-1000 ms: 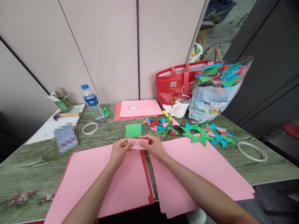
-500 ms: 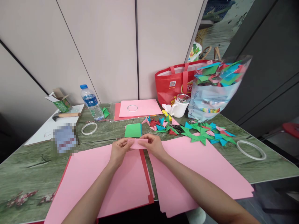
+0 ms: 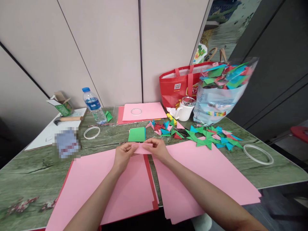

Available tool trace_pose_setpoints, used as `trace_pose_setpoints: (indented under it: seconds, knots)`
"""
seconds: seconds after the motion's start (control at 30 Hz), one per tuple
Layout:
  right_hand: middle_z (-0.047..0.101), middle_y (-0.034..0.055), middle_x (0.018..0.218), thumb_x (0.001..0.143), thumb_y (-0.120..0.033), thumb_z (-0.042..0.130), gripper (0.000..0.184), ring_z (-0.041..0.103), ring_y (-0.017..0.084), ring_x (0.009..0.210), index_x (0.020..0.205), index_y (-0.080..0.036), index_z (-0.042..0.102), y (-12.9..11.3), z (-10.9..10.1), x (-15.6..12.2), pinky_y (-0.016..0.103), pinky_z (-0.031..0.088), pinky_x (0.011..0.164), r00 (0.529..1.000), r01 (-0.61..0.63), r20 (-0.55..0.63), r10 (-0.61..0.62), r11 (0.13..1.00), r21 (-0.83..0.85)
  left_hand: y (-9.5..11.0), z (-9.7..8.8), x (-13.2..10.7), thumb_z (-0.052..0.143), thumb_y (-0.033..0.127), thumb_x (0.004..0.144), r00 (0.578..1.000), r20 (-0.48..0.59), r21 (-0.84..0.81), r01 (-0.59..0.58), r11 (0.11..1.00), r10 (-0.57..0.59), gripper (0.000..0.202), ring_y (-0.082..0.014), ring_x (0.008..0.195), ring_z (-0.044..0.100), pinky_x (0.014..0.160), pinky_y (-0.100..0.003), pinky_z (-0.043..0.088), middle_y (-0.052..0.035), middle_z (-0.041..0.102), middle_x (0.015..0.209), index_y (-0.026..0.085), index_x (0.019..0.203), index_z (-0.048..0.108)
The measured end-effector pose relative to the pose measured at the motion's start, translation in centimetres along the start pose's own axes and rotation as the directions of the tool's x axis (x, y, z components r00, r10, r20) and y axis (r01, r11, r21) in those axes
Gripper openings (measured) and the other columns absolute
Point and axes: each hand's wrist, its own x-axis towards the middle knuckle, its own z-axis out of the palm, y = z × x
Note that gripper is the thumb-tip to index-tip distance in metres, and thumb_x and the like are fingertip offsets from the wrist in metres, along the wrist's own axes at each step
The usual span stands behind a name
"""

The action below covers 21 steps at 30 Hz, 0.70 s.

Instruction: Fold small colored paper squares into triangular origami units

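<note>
A small folded strip of pink paper (image 3: 142, 150) is pinched between both hands near the middle of the table. My left hand (image 3: 124, 155) grips its left end, thumb on top. On the right end, my right hand (image 3: 158, 150) holds it the same way. Just beyond the fingers lies a stack of square papers (image 3: 137, 134), green on top. Under my left forearm is a stack of large pink sheets (image 3: 130, 186) with red edges showing; another pink stack (image 3: 175, 192) lies under my right forearm.
Folded paper pieces (image 3: 166, 129) and a paper star ring (image 3: 204, 136) lie to the right. Behind stand a white mug (image 3: 186, 110), a red bag (image 3: 172, 89) and a plastic bag of folded papers (image 3: 216, 102). At left are a water bottle (image 3: 94, 106), a hammer (image 3: 69, 118) and a white ring (image 3: 91, 132).
</note>
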Motion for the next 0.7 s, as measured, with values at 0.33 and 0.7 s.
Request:
trace_pose_setpoints:
  seconds: [0.33,0.7]
  knots:
    - [0.066,0.0033,0.071,0.066,-0.034,0.064,0.018,0.059,0.017,0.069,0.069,-0.017,0.067,-0.05,0.01,0.01,0.028,0.046,0.066,0.999,0.039,0.015,-0.038,0.999,-0.025,-0.57,-0.14,0.13,0.069,0.036,0.062,0.998,0.028,0.120,-0.061,0.991,0.058,0.030,-0.0183,0.067,0.062,0.056,-0.024,0.049,-0.0049,0.070,0.073,0.015,0.082,0.070]
    - [0.066,0.0025,0.068,0.063,-0.034,0.067,0.018,0.058,0.015,0.065,0.067,-0.016,0.066,0.13,-0.20,0.18,0.026,0.046,0.061,0.999,-0.037,-0.005,0.037,0.997,0.063,0.36,0.23,-0.36,0.072,0.030,0.058,0.978,0.194,0.073,0.069,0.995,-0.082,0.028,-0.0203,0.067,0.065,0.066,-0.033,0.054,-0.0046,0.070,0.073,0.013,0.080,0.066]
